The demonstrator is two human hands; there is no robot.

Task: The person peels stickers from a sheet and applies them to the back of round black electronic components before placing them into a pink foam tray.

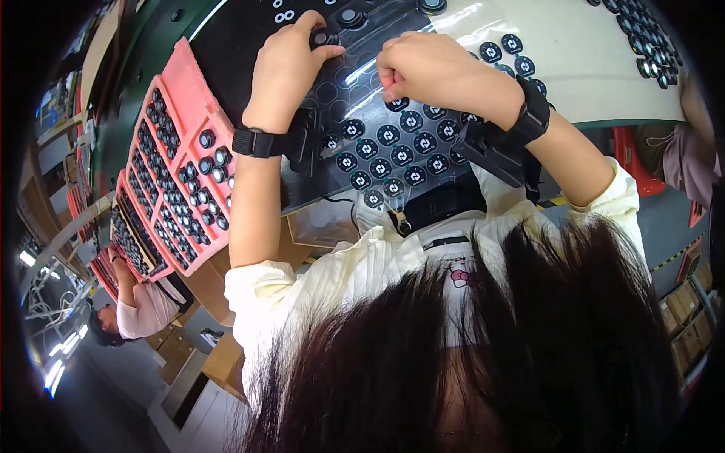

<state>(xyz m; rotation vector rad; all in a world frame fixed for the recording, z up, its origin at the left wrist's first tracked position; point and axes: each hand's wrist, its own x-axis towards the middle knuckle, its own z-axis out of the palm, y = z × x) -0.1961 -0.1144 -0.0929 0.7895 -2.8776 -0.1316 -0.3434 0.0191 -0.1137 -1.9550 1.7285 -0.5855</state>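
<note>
Seen from above the person's head, two bare hands work over a dark surface [226,30]. The left hand [283,72] has its fingers closed around a small round black part [322,37], pressing it down toward the far edge of the surface. The right hand [423,68] sits just beside it, curled into a loose fist with its fingertips pinched together; what it holds, if anything, is hidden. Both wrists wear black bands. Beneath and near the hands lies a clear sheet [393,151] carrying rows of round black stickers with pale marks, running to the near edge. At the left edge of the surface a pink tray [185,75] holds rows of more round black parts. More black discs [649,45] cluster at the far right corner. Dark hair fills the lower view.
</note>
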